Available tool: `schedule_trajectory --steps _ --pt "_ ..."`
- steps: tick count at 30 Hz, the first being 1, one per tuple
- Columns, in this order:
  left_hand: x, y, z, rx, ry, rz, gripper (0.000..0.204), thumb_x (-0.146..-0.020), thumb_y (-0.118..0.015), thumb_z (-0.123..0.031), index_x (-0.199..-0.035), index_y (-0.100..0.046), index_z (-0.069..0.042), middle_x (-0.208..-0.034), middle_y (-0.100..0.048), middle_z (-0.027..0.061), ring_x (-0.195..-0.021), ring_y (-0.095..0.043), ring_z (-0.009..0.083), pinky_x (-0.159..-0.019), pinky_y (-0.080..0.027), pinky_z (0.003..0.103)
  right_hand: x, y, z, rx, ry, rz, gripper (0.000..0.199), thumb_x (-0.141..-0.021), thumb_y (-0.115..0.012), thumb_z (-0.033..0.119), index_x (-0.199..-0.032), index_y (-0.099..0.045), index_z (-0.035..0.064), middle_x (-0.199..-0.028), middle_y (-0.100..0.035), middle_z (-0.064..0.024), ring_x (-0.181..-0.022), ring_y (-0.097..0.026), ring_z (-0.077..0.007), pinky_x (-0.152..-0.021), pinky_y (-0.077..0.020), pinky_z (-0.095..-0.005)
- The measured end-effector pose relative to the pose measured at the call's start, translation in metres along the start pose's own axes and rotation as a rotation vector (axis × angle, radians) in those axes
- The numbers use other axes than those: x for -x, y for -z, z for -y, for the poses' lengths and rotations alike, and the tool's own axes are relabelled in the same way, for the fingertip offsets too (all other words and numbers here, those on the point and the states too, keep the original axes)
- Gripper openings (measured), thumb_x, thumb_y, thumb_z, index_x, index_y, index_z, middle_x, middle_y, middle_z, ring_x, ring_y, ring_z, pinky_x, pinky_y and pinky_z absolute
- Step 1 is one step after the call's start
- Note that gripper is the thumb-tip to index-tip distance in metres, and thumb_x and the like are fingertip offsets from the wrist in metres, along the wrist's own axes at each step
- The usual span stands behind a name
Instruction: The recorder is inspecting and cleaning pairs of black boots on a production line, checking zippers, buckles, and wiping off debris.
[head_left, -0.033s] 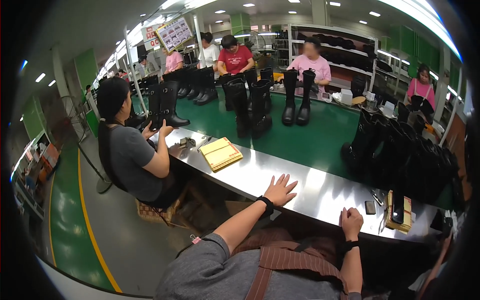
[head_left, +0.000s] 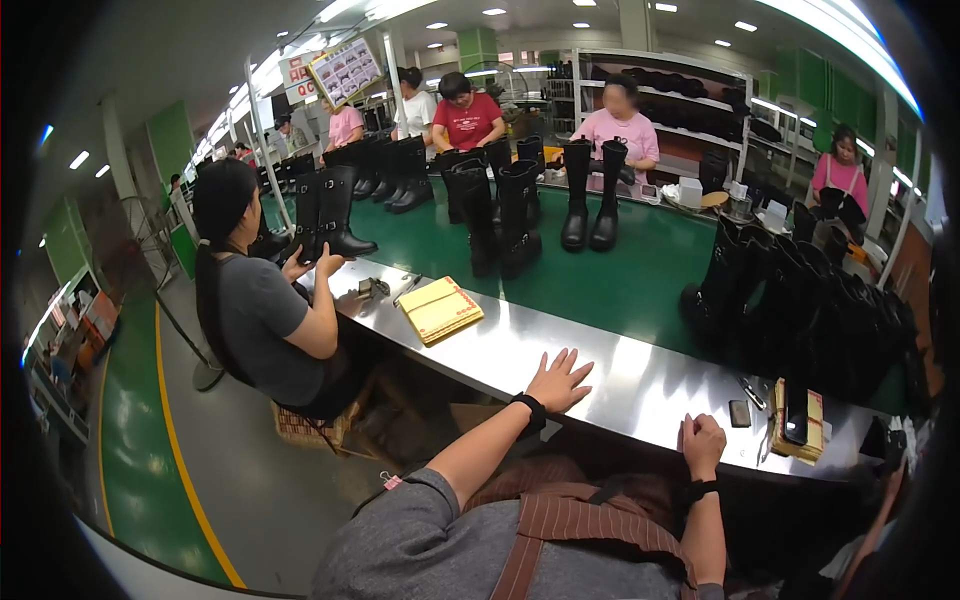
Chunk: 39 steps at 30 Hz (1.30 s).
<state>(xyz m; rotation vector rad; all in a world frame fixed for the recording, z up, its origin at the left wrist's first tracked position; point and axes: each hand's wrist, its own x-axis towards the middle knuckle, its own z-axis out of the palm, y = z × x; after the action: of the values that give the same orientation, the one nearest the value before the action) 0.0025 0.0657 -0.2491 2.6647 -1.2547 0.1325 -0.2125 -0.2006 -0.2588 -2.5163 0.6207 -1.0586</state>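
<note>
My left hand [head_left: 560, 384] lies flat on the bright metal strip [head_left: 515, 345] along the table's near side, fingers spread, holding nothing. At the strip's near edge my right hand [head_left: 703, 438] is curled into a loose fist, and no object shows in it. A small dark block [head_left: 739, 413] sits just right of that fist. Beyond it are small metal tools [head_left: 754, 394] and a dark phone [head_left: 795, 412] on a stack of yellow paper [head_left: 814, 428]. Another yellow stack [head_left: 439, 310] rests on the strip, forward and left of my left hand.
Tall black boots [head_left: 603, 200] stand on the green tabletop [head_left: 620, 275], with a dense group [head_left: 790, 290] at the right. To my left, a seated co-worker [head_left: 262, 300] holds a black boot [head_left: 310, 215]. Several people work across the table, before shelves [head_left: 690, 100].
</note>
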Motion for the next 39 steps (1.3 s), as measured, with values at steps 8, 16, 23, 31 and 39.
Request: schedule_trajectory --steps 8,16,23,31,39 --pt "0.000 -0.002 -0.001 0.040 0.007 0.047 0.058 -0.096 -0.038 -0.053 -0.146 -0.036 -0.023 -0.154 -0.025 0.0182 -0.144 -0.019 0.0341 -0.115 -0.012 0.056 0.000 0.000 -0.001 0.039 0.011 0.005 0.027 -0.081 -0.066 0.022 -0.062 -0.055 0.0056 -0.066 -0.058 -0.0102 -0.062 -0.056 -0.0306 -0.064 -0.0396 -0.0406" --pt "-0.003 -0.004 -0.001 0.036 0.021 -0.046 0.056 -0.091 -0.050 -0.049 -0.141 -0.045 -0.024 -0.150 -0.032 0.0190 -0.141 -0.025 0.0357 -0.112 -0.016 0.059 -0.002 0.005 0.001 0.017 -0.004 0.022 0.026 -0.082 -0.065 0.028 -0.065 -0.063 0.0084 -0.066 -0.063 -0.0085 -0.063 -0.061 -0.0281 -0.064 -0.0454 -0.0415" --pt "-0.005 -0.004 0.001 0.020 0.012 -0.020 0.056 -0.091 -0.052 -0.046 -0.141 -0.045 -0.023 -0.150 -0.032 0.0196 -0.140 -0.025 0.0372 -0.112 -0.016 0.059 -0.004 0.009 0.006 0.026 -0.003 0.044 0.026 -0.082 -0.065 0.026 -0.064 -0.060 0.0087 -0.064 -0.060 -0.0078 -0.063 -0.061 -0.0270 -0.062 -0.0439 -0.0400" --pt "-0.007 0.001 -0.001 0.003 0.012 0.058 0.058 -0.094 -0.049 -0.045 -0.146 -0.038 -0.024 -0.154 -0.025 0.0177 -0.143 -0.018 0.0360 -0.114 -0.010 0.057 -0.008 0.007 0.003 -0.003 0.013 0.055 0.026 -0.081 -0.067 0.021 -0.062 -0.055 0.0086 -0.062 -0.056 -0.0067 -0.060 -0.057 -0.0258 -0.058 -0.0387 -0.0383" --pt "-0.016 0.008 -0.001 0.001 0.025 0.193 0.060 -0.095 -0.047 -0.046 -0.149 -0.032 -0.024 -0.157 -0.016 0.0184 -0.145 -0.011 0.0370 -0.113 -0.007 0.060 -0.015 0.011 0.004 -0.011 -0.006 0.132 0.026 -0.080 -0.068 0.022 -0.062 -0.055 0.0086 -0.060 -0.055 -0.0067 -0.058 -0.056 -0.0261 -0.057 -0.0387 -0.0385"
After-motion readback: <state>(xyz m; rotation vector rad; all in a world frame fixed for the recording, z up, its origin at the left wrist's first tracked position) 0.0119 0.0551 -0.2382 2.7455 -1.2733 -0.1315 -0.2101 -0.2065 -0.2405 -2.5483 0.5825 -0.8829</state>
